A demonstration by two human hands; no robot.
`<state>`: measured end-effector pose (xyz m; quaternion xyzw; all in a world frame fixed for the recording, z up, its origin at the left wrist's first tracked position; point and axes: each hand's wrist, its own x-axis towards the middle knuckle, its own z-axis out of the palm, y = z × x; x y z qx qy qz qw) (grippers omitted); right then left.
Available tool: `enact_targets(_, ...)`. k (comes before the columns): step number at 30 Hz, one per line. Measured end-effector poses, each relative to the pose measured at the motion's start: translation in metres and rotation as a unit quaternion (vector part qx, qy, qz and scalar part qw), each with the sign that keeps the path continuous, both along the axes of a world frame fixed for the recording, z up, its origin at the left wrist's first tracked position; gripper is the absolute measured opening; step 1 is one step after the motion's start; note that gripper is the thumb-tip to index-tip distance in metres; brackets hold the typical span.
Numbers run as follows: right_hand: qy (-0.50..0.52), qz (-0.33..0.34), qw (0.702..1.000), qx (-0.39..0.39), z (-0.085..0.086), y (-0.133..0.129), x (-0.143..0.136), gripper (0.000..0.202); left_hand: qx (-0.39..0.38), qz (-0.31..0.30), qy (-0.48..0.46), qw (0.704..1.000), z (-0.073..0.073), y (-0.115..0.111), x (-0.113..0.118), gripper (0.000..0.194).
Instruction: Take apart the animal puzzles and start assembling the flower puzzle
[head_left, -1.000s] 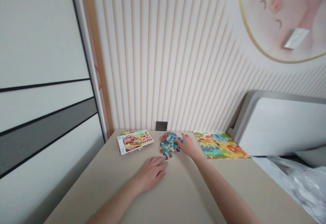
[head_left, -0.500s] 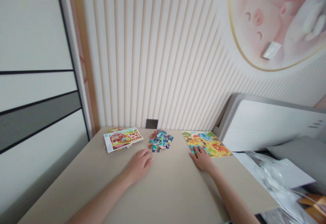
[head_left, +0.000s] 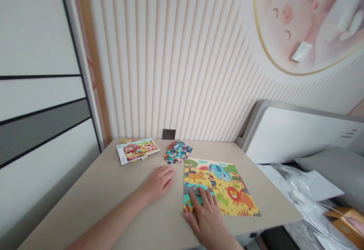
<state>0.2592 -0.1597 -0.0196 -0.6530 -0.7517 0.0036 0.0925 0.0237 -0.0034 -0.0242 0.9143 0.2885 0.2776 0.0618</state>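
Note:
A square picture sheet with an elephant, a lion and trees [head_left: 227, 189] lies on the right half of the table. My right hand [head_left: 206, 212] rests on its lower left part with the fingers spread. My left hand [head_left: 159, 182] lies on the bare tabletop left of the sheet, fingers loosely bent and nothing visible in it. Just beyond the sheet's far left corner is a heap of puzzle pieces [head_left: 176, 151]. Farther left lies a stack of picture cards with a red barn on top [head_left: 138, 150].
The beige table [head_left: 113, 204] meets a ribbed wall with a dark socket [head_left: 168, 134]. A white headboard [head_left: 295, 132] stands at the right, with plastic wrap [head_left: 298, 189] and an orange item [head_left: 347, 219] below it. A white cabinet is at the left.
The animal picture sheet has come nearer and to the left, with my right hand on it. My left hand has shifted slightly; the puzzle heap and cards stay put.

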Motion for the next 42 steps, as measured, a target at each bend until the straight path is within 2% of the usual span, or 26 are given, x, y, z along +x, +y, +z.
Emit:
enact_targets(2, 0.014, 0.038, 0.999, -0.009, 0.009, -0.001, -0.005, 0.067, -0.007, -0.029, 0.01, 1.0, 0.001, -0.001, -0.001, 0.034)
enact_targets(6, 0.039, 0.1, 0.994, -0.026, 0.029, 0.002, -0.006, 0.063, -0.04, -0.138, 0.062, 0.988, 0.007, -0.007, -0.002, 0.054)
enact_targets(8, 0.048, 0.132, 0.989, -0.039, 0.038, 0.002, -0.001, 0.061, -0.059, -0.177, 0.08, 0.979, 0.009, -0.012, -0.002, 0.058)
enact_targets(11, 0.073, 0.181, 0.979, -0.064, 0.046, 0.0, 0.018, 0.058, -0.079, -0.199, 0.094, 0.972, 0.011, -0.019, -0.001, 0.058)
enact_targets(14, 0.086, 0.188, 0.975, -0.076, 0.045, -0.009, 0.057, 0.058, -0.085, -0.193, 0.106, 0.972, 0.011, -0.023, 0.0, 0.063)
enact_targets(21, 0.064, 0.09, 0.991, -0.071, 0.014, -0.058, 0.184, 0.079, -0.062, -0.18, 0.118, 0.975, 0.008, -0.025, 0.019, 0.066)
enact_targets(25, 0.057, 0.04, 0.995, -0.075, 0.008, -0.078, 0.224, 0.071, -0.014, -0.17, 0.129, 0.977, 0.012, -0.037, 0.04, 0.057)
enact_targets(28, 0.071, 0.036, 0.994, -0.076, 0.008, -0.081, 0.233, 0.061, 0.008, -0.172, 0.137, 0.976, 0.015, -0.051, 0.051, 0.049)
enact_targets(32, 0.079, 0.047, 0.994, -0.065, 0.006, -0.08, 0.235, 0.057, 0.011, -0.149, 0.137, 0.979, 0.016, -0.065, 0.058, 0.06)
enact_targets(35, 0.082, 0.053, 0.993, -0.059, 0.006, -0.081, 0.235, 0.054, -0.001, -0.123, 0.151, 0.981, 0.016, -0.064, 0.062, 0.056)
enact_targets(38, 0.087, 0.058, 0.992, -0.064, 0.007, -0.083, 0.236, 0.052, -0.005, -0.117, 0.154, 0.981, 0.016, -0.061, 0.066, 0.045)
enact_targets(42, 0.101, 0.042, 0.992, -0.064, 0.004, -0.079, 0.245, 0.048, 0.003, -0.111, 0.149, 0.983, 0.015, -0.059, 0.073, 0.042)
